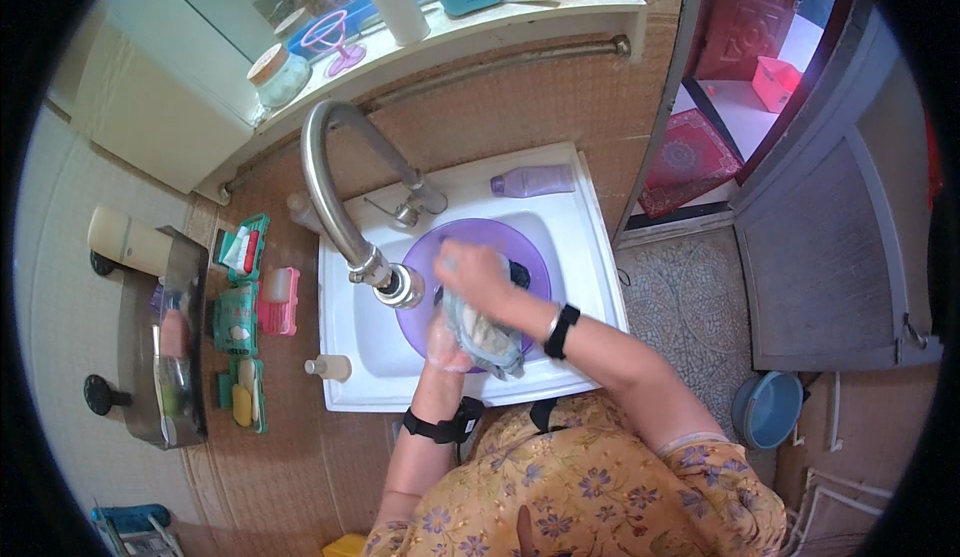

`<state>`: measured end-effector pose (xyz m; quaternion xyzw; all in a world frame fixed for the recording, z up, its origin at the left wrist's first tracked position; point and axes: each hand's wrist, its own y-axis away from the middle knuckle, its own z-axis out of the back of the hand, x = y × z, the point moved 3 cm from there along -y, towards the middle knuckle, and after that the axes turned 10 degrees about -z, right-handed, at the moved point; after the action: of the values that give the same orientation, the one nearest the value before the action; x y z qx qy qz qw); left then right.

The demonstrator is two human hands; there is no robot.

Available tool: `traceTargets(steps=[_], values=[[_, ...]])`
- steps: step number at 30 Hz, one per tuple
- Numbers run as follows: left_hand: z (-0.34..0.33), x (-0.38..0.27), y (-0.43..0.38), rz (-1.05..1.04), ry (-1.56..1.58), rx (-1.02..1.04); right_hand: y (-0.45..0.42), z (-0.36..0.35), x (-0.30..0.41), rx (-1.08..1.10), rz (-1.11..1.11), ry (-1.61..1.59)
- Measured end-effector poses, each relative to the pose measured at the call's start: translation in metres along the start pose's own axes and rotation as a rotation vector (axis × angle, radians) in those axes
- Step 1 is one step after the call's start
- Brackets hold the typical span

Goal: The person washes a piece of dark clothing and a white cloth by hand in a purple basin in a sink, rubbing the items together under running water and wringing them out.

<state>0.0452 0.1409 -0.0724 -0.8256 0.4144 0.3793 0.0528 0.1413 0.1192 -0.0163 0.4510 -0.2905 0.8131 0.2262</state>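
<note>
A wet, light blue-grey cloth [493,343] with a pale inner part hangs between my hands over a purple plastic basin [536,257], which sits in the white sink [592,279]. My left hand [444,339] grips the cloth from the near left, with suds at the wrist. Above it, my right hand [476,275] is closed on the upper part of the cloth and looks blurred. A dark piece of fabric [519,275] shows beside the right hand. The curved metal faucet [330,189] arches to the left, its spray head [401,287] over the basin's left rim.
A purple bottle [532,181] lies on the sink's back ledge; a small pump bottle [330,367] lies at the left edge. Soap holders [279,302] line the left wall. A shelf [525,20] with toiletries runs above. At right are a door [832,257] and a blue bucket [768,410].
</note>
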Motion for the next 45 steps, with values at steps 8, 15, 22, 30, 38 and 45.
traceTargets(steps=[8, 15, 22, 30, 38, 45], values=[[-0.006, 0.004, 0.005, 0.177, 0.027, 0.135, -0.029, 0.009, -0.027, 0.019, 0.041, 0.070], [0.032, 0.001, -0.007, 0.011, -0.005, -0.016, 0.018, -0.004, 0.001, 0.060, 0.327, 0.005], [-0.012, -0.016, -0.002, 0.090, 0.127, 0.003, -0.024, 0.011, -0.068, 0.198, -0.528, -0.450], [0.023, -0.022, -0.004, -0.058, 0.045, 0.009, 0.048, -0.008, -0.068, 0.635, -0.612, -0.924], [0.011, -0.009, -0.002, -0.207, -0.215, -0.077, 0.020, 0.032, -0.024, 0.137, -0.139, -0.302], [-0.010, -0.004, -0.008, -0.069, -0.418, -0.228, -0.011, -0.003, -0.046, 0.110, -0.256, 0.033]])
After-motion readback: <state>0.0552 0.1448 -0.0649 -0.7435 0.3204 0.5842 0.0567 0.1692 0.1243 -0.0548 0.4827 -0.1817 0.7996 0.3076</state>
